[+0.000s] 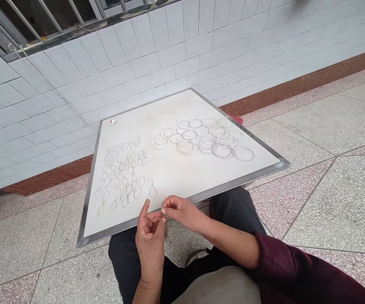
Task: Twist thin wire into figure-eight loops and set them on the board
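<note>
Just over the near edge of the white table (176, 175), my two hands meet around a thin wire loop (152, 217). My left hand (152, 234) is closed on it with thumb and fingers, the index finger raised with a tan wrap on its tip. Thumb and forefinger of my right hand (179, 211) pinch the same wire, and a short end sticks up above them. A tiny orange spot shows at my left thumb tip; I cannot tell what it is. The nearest piece on the table is a figure-eight wire (152, 190).
Several twisted figure-eight wires (127, 194) lie on the table's left side. Several round wire rings (206, 143) overlap at the right. A small red-and-white object (113, 122) sits at the far left corner. Behind stands a white tiled wall (138, 55) with a barred window.
</note>
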Demonstrator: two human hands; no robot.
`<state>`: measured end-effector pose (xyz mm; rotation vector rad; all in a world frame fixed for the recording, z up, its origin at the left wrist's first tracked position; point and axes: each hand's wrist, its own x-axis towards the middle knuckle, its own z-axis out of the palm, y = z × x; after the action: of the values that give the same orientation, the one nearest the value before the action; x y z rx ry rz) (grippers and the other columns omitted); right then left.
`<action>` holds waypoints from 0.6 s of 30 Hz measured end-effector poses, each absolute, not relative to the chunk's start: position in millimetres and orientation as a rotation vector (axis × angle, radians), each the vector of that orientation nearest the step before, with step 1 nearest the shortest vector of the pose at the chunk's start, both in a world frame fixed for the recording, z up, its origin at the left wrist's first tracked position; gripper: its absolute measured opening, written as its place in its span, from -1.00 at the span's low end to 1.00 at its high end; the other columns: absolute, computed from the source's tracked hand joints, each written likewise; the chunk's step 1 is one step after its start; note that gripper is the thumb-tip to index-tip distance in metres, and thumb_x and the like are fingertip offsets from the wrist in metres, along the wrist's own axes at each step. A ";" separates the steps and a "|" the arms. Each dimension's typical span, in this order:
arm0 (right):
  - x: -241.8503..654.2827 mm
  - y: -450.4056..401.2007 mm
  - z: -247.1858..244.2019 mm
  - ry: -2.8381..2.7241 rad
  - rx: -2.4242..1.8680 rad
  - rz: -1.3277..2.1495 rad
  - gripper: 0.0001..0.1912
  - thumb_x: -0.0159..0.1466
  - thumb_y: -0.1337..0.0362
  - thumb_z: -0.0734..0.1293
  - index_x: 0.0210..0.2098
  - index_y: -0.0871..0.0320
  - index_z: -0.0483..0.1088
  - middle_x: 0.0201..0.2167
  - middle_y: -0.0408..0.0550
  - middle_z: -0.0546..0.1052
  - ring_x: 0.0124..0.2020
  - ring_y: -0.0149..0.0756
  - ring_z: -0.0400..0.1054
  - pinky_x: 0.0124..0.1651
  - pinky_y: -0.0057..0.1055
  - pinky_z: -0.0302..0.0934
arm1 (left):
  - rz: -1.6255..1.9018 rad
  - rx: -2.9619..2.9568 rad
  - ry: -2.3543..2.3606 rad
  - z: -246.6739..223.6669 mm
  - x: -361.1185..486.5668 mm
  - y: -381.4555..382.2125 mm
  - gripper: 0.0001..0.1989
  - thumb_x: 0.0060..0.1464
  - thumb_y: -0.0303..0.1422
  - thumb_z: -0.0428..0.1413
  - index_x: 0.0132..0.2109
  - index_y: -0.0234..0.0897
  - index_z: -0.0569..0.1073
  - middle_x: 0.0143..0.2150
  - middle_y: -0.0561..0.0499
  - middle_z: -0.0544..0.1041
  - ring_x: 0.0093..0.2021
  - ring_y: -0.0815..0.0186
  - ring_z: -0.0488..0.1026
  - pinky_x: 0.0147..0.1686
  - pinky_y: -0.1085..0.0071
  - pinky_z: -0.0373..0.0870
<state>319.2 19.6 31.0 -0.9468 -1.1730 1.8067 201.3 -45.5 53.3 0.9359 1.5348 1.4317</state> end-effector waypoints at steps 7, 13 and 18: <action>318.0 17.3 35.3 -1.169 -0.944 1.802 -0.79 0.10 0.17 0.42 -0.41 0.15 0.37 -0.48 -0.22 0.38 -0.40 -0.40 0.25 -0.25 -0.41 0.15 | 1.377 1.121 1.718 57.1 198.7 -45.0 -0.21 0.04 -0.23 0.27 0.37 -0.10 0.15 -0.32 0.06 0.53 -0.35 0.34 0.46 -0.27 0.41 0.43; 317.5 18.1 34.5 -1.184 -0.961 1.837 -0.85 0.13 0.22 0.38 -0.41 0.15 0.35 -0.51 -0.22 0.37 -0.46 -0.41 0.22 -0.32 -0.43 0.14 | 1.352 1.177 1.707 56.3 194.0 -43.3 -0.20 0.08 -0.26 0.22 0.40 -0.10 0.07 -0.30 0.06 0.54 -0.33 0.35 0.46 -0.26 0.42 0.42; 319.0 18.4 32.7 -1.260 -0.999 1.832 -0.90 0.17 0.26 0.34 -0.39 0.16 0.36 -0.49 -0.21 0.39 -0.47 -0.43 0.24 -0.33 -0.44 0.14 | 1.312 1.192 1.709 60.4 193.5 -43.2 -0.21 0.09 -0.26 0.21 0.40 -0.11 0.07 -0.30 0.05 0.54 -0.33 0.35 0.45 -0.29 0.44 0.43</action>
<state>319.0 18.4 32.7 -0.9990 -1.2603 1.8316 193.5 -43.2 60.4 1.1919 1.7093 1.3121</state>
